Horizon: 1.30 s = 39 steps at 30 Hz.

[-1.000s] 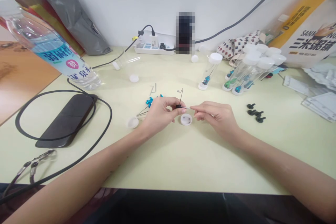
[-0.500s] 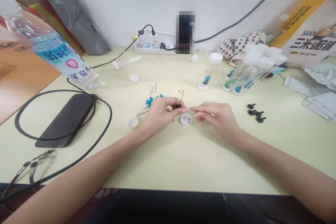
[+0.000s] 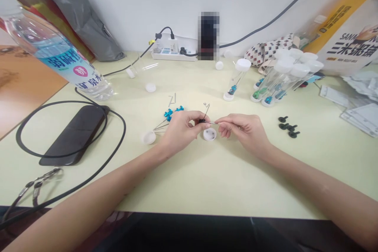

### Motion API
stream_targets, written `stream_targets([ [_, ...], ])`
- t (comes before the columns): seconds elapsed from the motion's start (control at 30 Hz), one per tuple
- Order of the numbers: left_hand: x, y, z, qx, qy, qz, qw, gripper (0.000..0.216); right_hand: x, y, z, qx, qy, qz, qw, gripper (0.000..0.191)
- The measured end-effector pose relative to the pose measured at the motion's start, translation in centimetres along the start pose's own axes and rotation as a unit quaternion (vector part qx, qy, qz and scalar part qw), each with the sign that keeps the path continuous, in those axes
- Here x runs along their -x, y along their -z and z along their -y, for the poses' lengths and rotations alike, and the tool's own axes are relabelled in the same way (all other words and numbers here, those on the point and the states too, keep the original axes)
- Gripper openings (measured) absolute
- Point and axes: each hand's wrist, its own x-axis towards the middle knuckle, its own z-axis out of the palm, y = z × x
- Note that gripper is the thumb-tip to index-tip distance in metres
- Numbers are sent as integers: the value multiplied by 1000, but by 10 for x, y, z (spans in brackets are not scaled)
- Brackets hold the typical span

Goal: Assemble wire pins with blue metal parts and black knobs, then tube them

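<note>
Between the thumb and fingers of my left hand (image 3: 183, 129) is a small black part, with a bent wire (image 3: 207, 111) that ends in a curl sticking up from it. My right hand (image 3: 246, 128) pinches a thin metal rod (image 3: 213, 123), its tip reaching the black part at my left fingertips. Just below sits a white cap (image 3: 209, 134) holding a few tiny dark pieces. Several blue metal parts (image 3: 168, 113) lie behind my left hand, and thin metal wires (image 3: 160, 126) rest by another white cap (image 3: 148, 138).
Right of my hands lie several black knobbed parts (image 3: 288, 126). Capped clear tubes (image 3: 280, 80) stand at the back right, one tube (image 3: 235, 80) apart. A water bottle (image 3: 59, 55), a phone (image 3: 75, 136) and a looped cable (image 3: 124, 126) occupy the left.
The bent wire has tilted slightly to the right and its curl has turned. Both hands stay in nearly the same place, with my right fingers shifted slightly on the rod.
</note>
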Motion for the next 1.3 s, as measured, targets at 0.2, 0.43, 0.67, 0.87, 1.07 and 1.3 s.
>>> stream_targets([
  [0.2, 2, -1, -3, 2, 1, 0, 1000, 17, 1, -2, 0, 39, 9, 18, 999, 20],
  [0.43, 2, 2, -13, 68, 35, -2, 997, 17, 2, 7, -1, 465, 331, -34, 821, 21],
  [0.67, -1, 0, -7, 154, 56, 38, 986, 17, -5, 15, 13, 538, 443, -24, 716, 2],
  [0.87, -1, -3, -6, 110, 62, 32, 991, 17, -4, 16, 12, 533, 451, -15, 716, 2],
  [1.07, 0, -5, -4, 86, 58, 24, 994, 16, -3, 16, 12, 536, 415, 3, 735, 7],
  [1.3, 1, -5, -7, 83, 25, 15, 996, 12, 2, 10, 1, 478, 347, -11, 807, 15],
])
